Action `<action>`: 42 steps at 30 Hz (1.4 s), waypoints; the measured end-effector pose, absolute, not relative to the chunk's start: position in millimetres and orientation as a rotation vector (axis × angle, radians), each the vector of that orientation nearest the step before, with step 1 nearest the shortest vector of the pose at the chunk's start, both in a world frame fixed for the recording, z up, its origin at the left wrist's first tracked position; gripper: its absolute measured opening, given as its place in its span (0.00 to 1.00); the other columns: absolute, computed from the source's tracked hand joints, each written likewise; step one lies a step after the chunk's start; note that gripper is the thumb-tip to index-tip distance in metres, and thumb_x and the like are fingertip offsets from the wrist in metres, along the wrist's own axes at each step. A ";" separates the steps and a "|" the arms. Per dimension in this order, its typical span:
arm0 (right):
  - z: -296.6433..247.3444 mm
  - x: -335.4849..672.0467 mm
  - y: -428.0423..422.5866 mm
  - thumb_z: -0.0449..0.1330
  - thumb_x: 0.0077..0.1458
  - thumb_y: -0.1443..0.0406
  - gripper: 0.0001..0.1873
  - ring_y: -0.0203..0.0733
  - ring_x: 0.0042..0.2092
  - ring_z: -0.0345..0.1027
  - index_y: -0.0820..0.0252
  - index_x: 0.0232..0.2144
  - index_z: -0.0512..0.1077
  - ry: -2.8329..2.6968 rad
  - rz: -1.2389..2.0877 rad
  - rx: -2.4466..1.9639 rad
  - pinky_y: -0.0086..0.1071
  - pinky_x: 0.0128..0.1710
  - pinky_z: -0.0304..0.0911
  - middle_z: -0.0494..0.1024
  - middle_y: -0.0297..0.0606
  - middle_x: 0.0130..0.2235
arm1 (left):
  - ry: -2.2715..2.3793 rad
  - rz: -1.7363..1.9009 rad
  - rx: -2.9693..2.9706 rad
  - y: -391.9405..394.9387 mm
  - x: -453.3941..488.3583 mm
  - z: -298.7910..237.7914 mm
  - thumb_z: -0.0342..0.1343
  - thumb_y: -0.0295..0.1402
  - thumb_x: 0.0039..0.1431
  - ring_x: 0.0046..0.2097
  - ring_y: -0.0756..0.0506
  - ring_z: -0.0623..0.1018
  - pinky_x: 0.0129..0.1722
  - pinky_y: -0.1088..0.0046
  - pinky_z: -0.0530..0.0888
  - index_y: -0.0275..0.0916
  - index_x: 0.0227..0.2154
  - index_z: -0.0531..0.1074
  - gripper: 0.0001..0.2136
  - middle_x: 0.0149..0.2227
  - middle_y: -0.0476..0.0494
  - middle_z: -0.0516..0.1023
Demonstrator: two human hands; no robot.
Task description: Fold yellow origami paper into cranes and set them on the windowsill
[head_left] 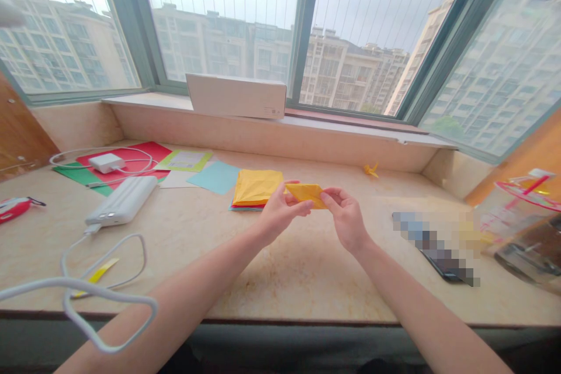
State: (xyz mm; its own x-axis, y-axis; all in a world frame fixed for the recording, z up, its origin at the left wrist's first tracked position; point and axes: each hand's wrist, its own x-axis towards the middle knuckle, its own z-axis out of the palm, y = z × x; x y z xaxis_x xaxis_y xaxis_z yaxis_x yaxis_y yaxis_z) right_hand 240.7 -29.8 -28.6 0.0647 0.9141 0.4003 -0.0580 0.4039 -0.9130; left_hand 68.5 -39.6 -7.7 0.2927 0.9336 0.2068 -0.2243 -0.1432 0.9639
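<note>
A small folded piece of yellow paper (305, 193) is held up above the counter between my two hands. My left hand (287, 209) pinches its left side, thumb in front. On the right edge, my right hand (344, 210) grips with thumb and fingertips. Just behind my left hand lies a stack of folded paper (258, 186), creased yellow on top with red and blue layers under it. Farther back to the right sits a small yellow folded paper figure (370, 170).
At left are a white power bank (125, 201) with looping cable, a white charger (106, 162), coloured sheets (214, 177) and a red tool (15, 208). A phone (438, 254), partly pixelated, and a clear cup (504, 210) are at right. A white box (236, 96) stands on the sill.
</note>
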 end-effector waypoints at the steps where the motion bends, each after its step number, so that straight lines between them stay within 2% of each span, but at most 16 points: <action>1: -27.8 239.8 -31.1 0.65 0.52 0.54 0.14 0.46 0.40 0.76 0.56 0.35 0.71 -1.299 0.910 -0.872 0.40 0.42 0.71 0.81 0.39 0.35 | 0.723 1.162 1.354 -39.8 68.5 -7.2 0.65 0.39 0.51 0.35 0.48 0.77 0.37 0.71 0.73 0.36 0.50 0.69 0.25 0.37 0.41 0.79; 3: -25.7 238.2 -34.0 0.64 0.52 0.54 0.14 0.46 0.39 0.76 0.56 0.35 0.71 -1.330 0.910 -0.878 0.40 0.42 0.71 0.81 0.38 0.34 | 0.725 1.135 1.419 -39.1 68.1 -7.4 0.62 0.41 0.53 0.35 0.48 0.76 0.35 0.72 0.72 0.35 0.42 0.75 0.18 0.38 0.40 0.79; 6: -23.6 237.1 -37.3 0.65 0.51 0.54 0.14 0.46 0.38 0.76 0.56 0.35 0.71 -1.379 0.880 -0.900 0.40 0.41 0.71 0.81 0.39 0.34 | 0.748 1.157 1.441 -36.5 67.6 -10.2 0.60 0.42 0.55 0.33 0.48 0.75 0.33 0.73 0.71 0.35 0.40 0.77 0.16 0.37 0.41 0.79; 12: -26.4 239.3 -36.4 0.64 0.52 0.55 0.13 0.44 0.38 0.74 0.57 0.36 0.73 -1.460 0.694 -0.973 0.38 0.41 0.68 0.80 0.39 0.36 | 0.922 1.162 1.573 -34.4 68.5 -13.9 0.59 0.39 0.55 0.25 0.50 0.70 0.25 0.76 0.66 0.34 0.34 0.79 0.12 0.24 0.46 0.75; 16: -27.9 239.9 -36.3 0.64 0.53 0.56 0.13 0.43 0.37 0.72 0.57 0.36 0.74 -1.499 0.626 -0.986 0.36 0.37 0.66 0.79 0.39 0.35 | 0.879 1.128 1.651 -35.8 69.5 -13.0 0.59 0.40 0.55 0.25 0.51 0.70 0.26 0.75 0.67 0.34 0.33 0.78 0.12 0.26 0.46 0.76; 22: -28.9 238.5 -37.0 0.64 0.53 0.56 0.11 0.42 0.35 0.72 0.57 0.34 0.75 -1.529 0.638 -0.969 0.35 0.37 0.65 0.79 0.37 0.33 | 0.803 1.097 1.614 -34.3 68.7 -14.6 0.58 0.46 0.57 0.25 0.51 0.70 0.25 0.76 0.67 0.33 0.34 0.78 0.18 0.27 0.44 0.77; 27: -29.9 237.7 -39.0 0.64 0.53 0.56 0.11 0.43 0.35 0.71 0.56 0.33 0.76 -1.524 0.558 -1.006 0.37 0.37 0.65 0.80 0.38 0.34 | 0.810 1.151 1.545 -32.3 70.9 -20.4 0.60 0.44 0.55 0.24 0.51 0.69 0.24 0.75 0.67 0.34 0.33 0.79 0.16 0.27 0.44 0.78; 33: -25.9 236.9 -43.8 0.60 0.57 0.61 0.06 0.44 0.41 0.71 0.53 0.34 0.78 -1.660 0.446 -0.914 0.38 0.40 0.66 0.78 0.39 0.39 | 0.823 1.214 1.475 -33.1 72.6 -20.0 0.60 0.41 0.55 0.29 0.49 0.75 0.26 0.75 0.70 0.34 0.33 0.80 0.14 0.30 0.42 0.81; 39: -22.8 238.4 -46.8 0.59 0.59 0.62 0.10 0.45 0.48 0.69 0.49 0.42 0.78 -1.782 0.428 -0.889 0.41 0.50 0.66 0.73 0.39 0.45 | 0.840 1.244 1.387 -36.1 70.9 -15.1 0.59 0.40 0.56 0.35 0.46 0.78 0.32 0.73 0.73 0.33 0.35 0.80 0.14 0.36 0.39 0.81; 42: -24.5 240.2 -45.8 0.61 0.57 0.62 0.13 0.45 0.50 0.68 0.47 0.45 0.77 -1.809 0.439 -0.871 0.41 0.50 0.67 0.72 0.39 0.46 | 0.812 1.238 1.357 -37.9 70.9 -13.9 0.58 0.43 0.57 0.35 0.46 0.78 0.33 0.72 0.75 0.32 0.35 0.79 0.16 0.36 0.38 0.81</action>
